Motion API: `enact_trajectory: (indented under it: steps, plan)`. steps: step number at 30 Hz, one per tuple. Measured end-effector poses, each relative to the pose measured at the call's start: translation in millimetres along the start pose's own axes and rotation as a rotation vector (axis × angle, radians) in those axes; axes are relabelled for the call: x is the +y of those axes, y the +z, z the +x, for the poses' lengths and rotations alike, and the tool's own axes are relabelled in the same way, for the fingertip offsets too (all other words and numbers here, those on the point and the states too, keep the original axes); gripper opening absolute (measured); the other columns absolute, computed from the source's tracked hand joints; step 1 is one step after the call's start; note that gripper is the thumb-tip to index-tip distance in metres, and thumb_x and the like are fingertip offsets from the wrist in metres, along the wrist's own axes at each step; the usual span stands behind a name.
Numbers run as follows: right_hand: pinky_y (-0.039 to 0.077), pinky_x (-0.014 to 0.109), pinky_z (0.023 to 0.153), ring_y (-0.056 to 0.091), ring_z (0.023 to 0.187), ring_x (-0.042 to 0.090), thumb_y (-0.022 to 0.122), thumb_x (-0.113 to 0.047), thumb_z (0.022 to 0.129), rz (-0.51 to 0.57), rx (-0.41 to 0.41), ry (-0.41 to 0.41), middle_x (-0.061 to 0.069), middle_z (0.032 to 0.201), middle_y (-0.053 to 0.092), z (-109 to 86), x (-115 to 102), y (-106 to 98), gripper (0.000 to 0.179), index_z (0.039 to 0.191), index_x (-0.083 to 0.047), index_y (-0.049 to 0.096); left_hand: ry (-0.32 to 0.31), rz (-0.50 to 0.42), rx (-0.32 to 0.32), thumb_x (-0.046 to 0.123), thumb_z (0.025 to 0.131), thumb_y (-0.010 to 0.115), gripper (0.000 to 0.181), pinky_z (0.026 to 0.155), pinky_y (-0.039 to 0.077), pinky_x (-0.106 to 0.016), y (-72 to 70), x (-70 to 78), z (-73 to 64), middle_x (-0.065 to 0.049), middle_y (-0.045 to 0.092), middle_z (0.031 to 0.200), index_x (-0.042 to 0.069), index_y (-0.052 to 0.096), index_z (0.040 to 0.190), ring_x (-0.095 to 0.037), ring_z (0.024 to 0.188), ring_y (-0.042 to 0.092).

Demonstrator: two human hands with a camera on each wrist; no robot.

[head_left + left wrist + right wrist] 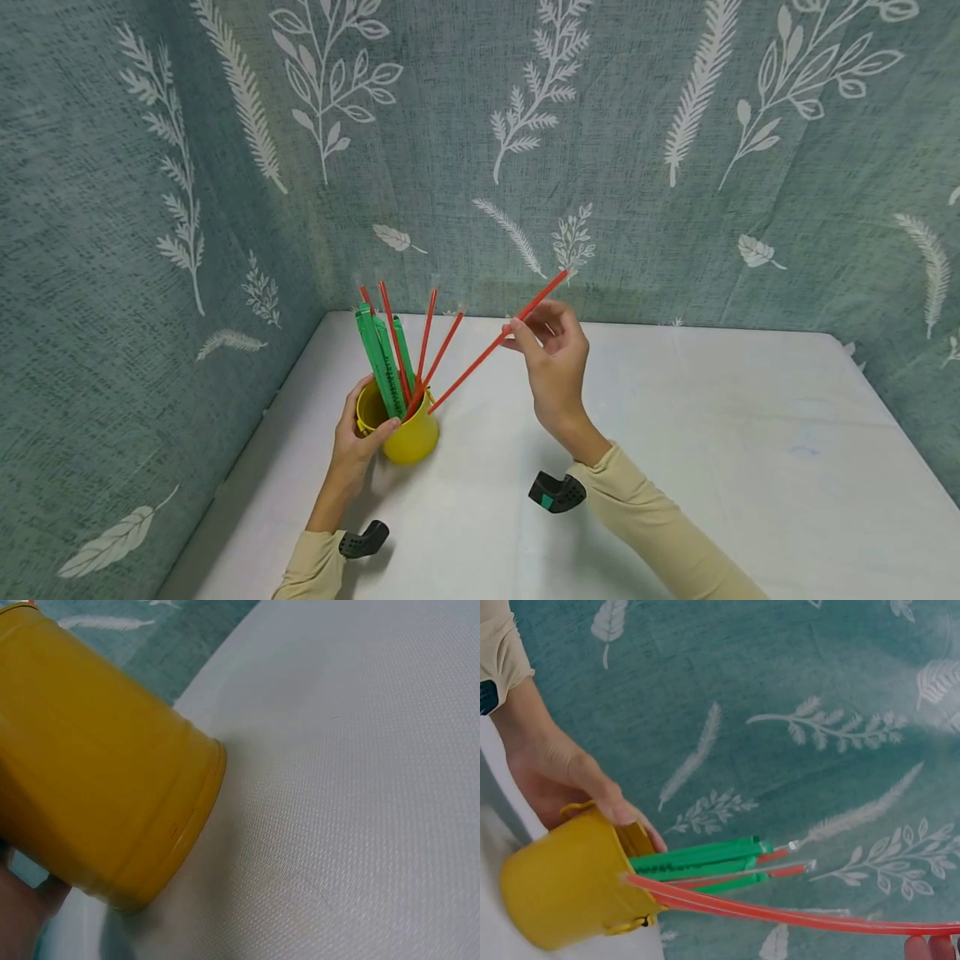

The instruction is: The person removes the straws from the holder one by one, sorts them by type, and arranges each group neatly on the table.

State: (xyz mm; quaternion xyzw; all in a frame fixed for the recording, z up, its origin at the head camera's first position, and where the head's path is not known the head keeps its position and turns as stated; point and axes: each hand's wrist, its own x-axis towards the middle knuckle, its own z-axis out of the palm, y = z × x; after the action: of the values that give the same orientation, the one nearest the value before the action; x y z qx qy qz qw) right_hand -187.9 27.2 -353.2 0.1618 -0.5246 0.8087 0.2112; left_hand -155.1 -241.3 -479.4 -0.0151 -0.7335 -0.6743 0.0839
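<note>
My left hand (351, 462) grips a small yellow bucket (412, 442) on its left side, thumb over the rim. In the left wrist view, the bucket (112, 765) shows its lower wall and base close to the table; whether it is slightly lifted, I cannot tell. Green wrapped sticks (382, 358) and several red straws (426, 333) with clear wrapper ends lean inside it. My right hand (558, 367) pinches one red straw (480, 360) between thumb and fingers. That straw slants down to the bucket's right rim; in the right wrist view its lower end (641, 880) overlaps the rim.
A white table (675, 467) lies under both hands. Leaf-patterned green cloth (630, 250) stands behind it and along the left side. Black wrist devices (557, 492) sit at both sleeves.
</note>
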Motion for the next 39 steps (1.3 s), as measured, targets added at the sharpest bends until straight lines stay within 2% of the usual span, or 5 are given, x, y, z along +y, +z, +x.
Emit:
enact_trajectory:
  steps: [11, 18, 29, 39]
  plan:
    - [0.056, 0.042, 0.069, 0.064, 0.077, 0.022, 0.060, 0.008, 0.085, -0.013, -0.009, 0.119, 0.018, 0.090, 0.054, -0.3, 12.9, -6.7, 0.020, 0.102, 0.004, 0.051, -0.002, 0.026, 0.010, 0.007, 0.086, 0.063, 0.072, 0.093, 0.040, -0.017, -0.3, 0.2, 1.3, -0.002, 0.038, 0.136, 0.023, 0.028, 0.147, -0.018, 0.118, 0.038]
    - [0.057, 0.041, 0.068, 0.065, 0.080, 0.022, 0.061, 0.006, 0.086, -0.056, -0.011, 0.192, 0.012, 0.091, 0.055, 0.1, 23.5, -11.8, 0.021, 0.106, 0.004, 0.053, -0.006, 0.016, 0.008, 0.007, 0.085, 0.065, 0.073, 0.093, 0.041, -0.018, 1.1, 1.1, 0.8, -0.001, 0.038, 0.137, 0.024, 0.029, 0.147, -0.018, 0.117, 0.039]
    - [0.057, 0.039, 0.066, 0.064, 0.076, 0.019, 0.061, 0.004, 0.087, -0.092, -0.026, 0.295, 0.013, 0.091, 0.056, 5.1, 40.0, -15.6, 0.023, 0.109, 0.006, 0.054, 0.008, 0.009, 0.010, 0.006, 0.085, 0.065, 0.073, 0.093, 0.041, -0.017, 0.5, 0.8, 0.9, -0.004, 0.038, 0.137, 0.021, 0.029, 0.147, -0.020, 0.117, 0.039]
    - [0.057, 0.042, 0.066, 0.063, 0.073, 0.019, 0.063, 0.000, 0.087, -0.155, -0.015, 0.419, 0.013, 0.090, 0.058, 9.3, 54.3, -20.0, 0.022, 0.109, 0.000, 0.058, 0.007, 0.008, 0.011, 0.006, 0.086, 0.063, 0.072, 0.092, 0.041, -0.017, -0.3, -3.9, 0.2, -0.002, 0.039, 0.136, 0.023, 0.029, 0.147, -0.020, 0.117, 0.039]
